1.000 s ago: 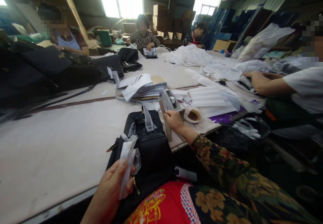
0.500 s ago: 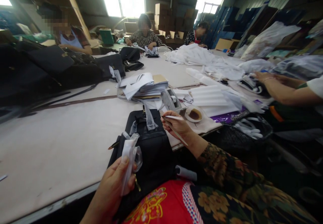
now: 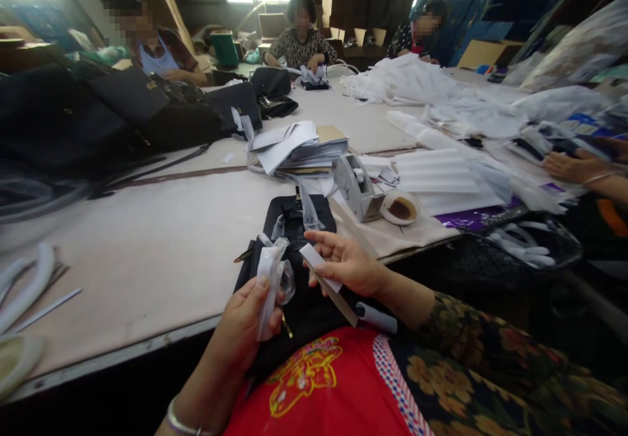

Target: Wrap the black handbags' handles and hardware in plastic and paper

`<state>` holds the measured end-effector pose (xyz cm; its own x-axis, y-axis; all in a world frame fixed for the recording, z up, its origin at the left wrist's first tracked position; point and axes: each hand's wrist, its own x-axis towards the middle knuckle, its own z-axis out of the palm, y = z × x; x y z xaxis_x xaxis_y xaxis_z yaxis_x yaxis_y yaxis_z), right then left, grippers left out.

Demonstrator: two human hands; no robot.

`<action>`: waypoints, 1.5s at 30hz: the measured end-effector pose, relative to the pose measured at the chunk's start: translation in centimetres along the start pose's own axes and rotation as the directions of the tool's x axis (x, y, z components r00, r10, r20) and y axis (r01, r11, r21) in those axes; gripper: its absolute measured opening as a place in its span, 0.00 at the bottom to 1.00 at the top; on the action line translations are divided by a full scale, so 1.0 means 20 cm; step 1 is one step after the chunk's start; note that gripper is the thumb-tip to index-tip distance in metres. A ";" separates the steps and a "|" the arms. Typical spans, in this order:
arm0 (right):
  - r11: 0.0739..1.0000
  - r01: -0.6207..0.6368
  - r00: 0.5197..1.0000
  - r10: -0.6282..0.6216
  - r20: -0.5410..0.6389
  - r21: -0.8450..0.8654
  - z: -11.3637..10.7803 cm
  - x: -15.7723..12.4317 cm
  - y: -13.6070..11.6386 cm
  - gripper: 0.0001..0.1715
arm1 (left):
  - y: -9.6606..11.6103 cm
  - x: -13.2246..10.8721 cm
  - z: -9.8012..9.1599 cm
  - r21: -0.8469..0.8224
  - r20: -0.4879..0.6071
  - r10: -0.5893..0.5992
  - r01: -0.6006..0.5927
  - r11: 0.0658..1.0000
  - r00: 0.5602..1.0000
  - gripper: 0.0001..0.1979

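Observation:
My left hand (image 3: 240, 321) is closed around a white wrapped strip with clear plastic (image 3: 269, 272) on it, thumb pressed on the front. A loop of clear plastic curls beside the fingers. In my right hand (image 3: 350, 266), a folded white and beige paper strip (image 3: 321, 267) is pinched between thumb and fingers, one end hanging down towards my lap. Both hands are over a black bag (image 3: 314, 308), which leans from my lap against the table edge. Clear plastic is wrapped on the bag's top handle, and a gold zip pull hangs near my left fingers.
Ahead lie a stack of papers (image 3: 314, 151), a grey tape dispenser (image 3: 354, 190), a tape roll (image 3: 398, 208) and white foam sheets (image 3: 434, 177). Black bags (image 3: 59, 128) fill the left; a white pile (image 3: 402, 79) lies farther back. Several people work around the table (image 3: 147, 253).
My right hand has come left and lower, nearer my left hand, and the paper strip has turned its white face up. The view has tilted down; the left hand keeps its grip.

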<state>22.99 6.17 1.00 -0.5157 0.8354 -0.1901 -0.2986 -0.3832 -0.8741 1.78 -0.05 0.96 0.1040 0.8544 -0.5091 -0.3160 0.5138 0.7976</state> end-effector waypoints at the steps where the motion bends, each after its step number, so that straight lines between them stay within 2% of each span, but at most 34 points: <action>1: 0.998 -0.055 0.998 0.054 -0.020 -0.023 0.03 -0.03 0.03 0.31 | 0.00 0.00 0.00 -0.007 0.001 0.006 -0.006 1.000 1.000 0.22; 4: 0.971 -0.218 0.976 0.214 -0.049 -0.102 0.09 -0.12 0.11 0.22 | -0.01 0.00 -0.01 -0.002 0.002 0.013 -0.013 1.000 1.000 0.22; 6: 0.937 -0.251 0.965 0.262 0.013 -0.245 0.10 -0.18 0.13 0.19 | -0.01 0.00 -0.01 -0.007 -0.011 0.026 -0.026 1.000 1.000 0.21; 8: 0.865 -0.202 0.953 0.281 0.110 -0.460 0.10 -0.21 0.13 0.16 | -0.01 -0.01 0.00 -0.022 -0.027 0.041 -0.041 0.999 0.999 0.20; 10: 0.777 -0.093 0.931 0.289 0.222 -0.622 0.08 -0.23 0.10 0.14 | 0.00 -0.01 0.01 -0.030 -0.034 0.051 -0.052 0.998 0.998 0.20; 14: 0.734 0.128 0.843 0.273 0.463 -0.667 0.04 -0.23 0.01 0.13 | 0.00 -0.02 0.01 -0.015 -0.019 0.057 -0.057 0.998 0.998 0.20; 16: 0.732 0.087 0.851 0.298 0.432 -0.676 0.03 -0.23 -0.02 0.09 | -0.01 -0.01 0.01 -0.006 -0.010 0.056 -0.056 0.998 0.998 0.20; 18: 0.773 -0.126 0.887 0.369 0.278 -0.622 0.03 -0.21 -0.02 0.07 | -0.02 -0.01 0.00 0.013 -0.011 0.056 -0.056 0.998 0.998 0.20; 20: 0.804 -0.338 0.891 0.441 0.110 -0.489 0.04 -0.18 -0.01 0.09 | -0.02 -0.01 0.00 0.048 -0.016 0.057 -0.057 0.997 0.998 0.21; 21: 0.807 -0.394 0.887 0.459 0.046 -0.440 0.05 -0.16 -0.01 0.09 | -0.03 -0.01 0.01 0.070 -0.016 0.059 -0.058 0.996 0.998 0.22; 24: 0.788 -0.395 0.912 0.396 -0.103 -0.472 0.07 -0.08 0.02 0.07 | -0.03 -0.02 0.02 0.134 -0.027 0.076 -0.072 0.988 0.997 0.24; 26: 0.774 -0.377 0.924 0.352 -0.149 -0.509 0.09 -0.03 0.05 0.06 | -0.02 -0.03 0.02 0.169 -0.049 0.092 -0.083 0.982 0.995 0.24; 29: 0.747 -0.368 0.926 0.347 -0.146 -0.554 0.10 0.03 0.08 0.08 | -0.01 -0.04 0.03 0.238 -0.067 0.119 -0.100 0.966 0.991 0.25; 32: 0.732 -0.248 0.965 0.244 -0.096 -0.634 0.11 0.07 0.11 0.11 | -0.02 -0.04 0.03 0.345 -0.054 0.169 -0.141 0.928 0.984 0.23; 34: 0.761 -0.174 0.980 0.196 -0.034 -0.625 0.13 0.11 0.12 0.13 | -0.02 -0.03 0.02 0.410 -0.047 0.225 -0.186 0.893 0.973 0.21; 36: 0.813 -0.175 0.975 0.220 0.015 -0.556 0.14 0.13 0.13 0.14 | -0.03 -0.03 0.02 0.441 -0.053 0.278 -0.227 0.869 0.959 0.22; 41: 0.902 -0.258 0.944 0.311 0.107 -0.347 0.12 0.13 0.13 0.17 | -0.04 -0.05 0.01 0.443 -0.037 0.334 -0.284 0.851 0.942 0.40; 43: 0.938 -0.293 0.931 0.324 0.170 -0.183 0.12 0.11 0.13 0.17 | -0.04 -0.06 0.01 0.456 -0.027 0.357 -0.306 0.836 0.934 0.41; 45: 0.941 -0.337 0.927 0.331 0.179 0.005 0.15 0.09 0.13 0.18 | -0.04 -0.06 0.01 0.482 -0.025 0.396 -0.336 0.809 0.918 0.42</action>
<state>18.84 5.44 -0.31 -0.7205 0.5766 -0.3852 -0.1114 -0.6445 -0.7565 2.03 -1.53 1.03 -0.0533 0.9857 -0.1601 0.1638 0.1668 0.9723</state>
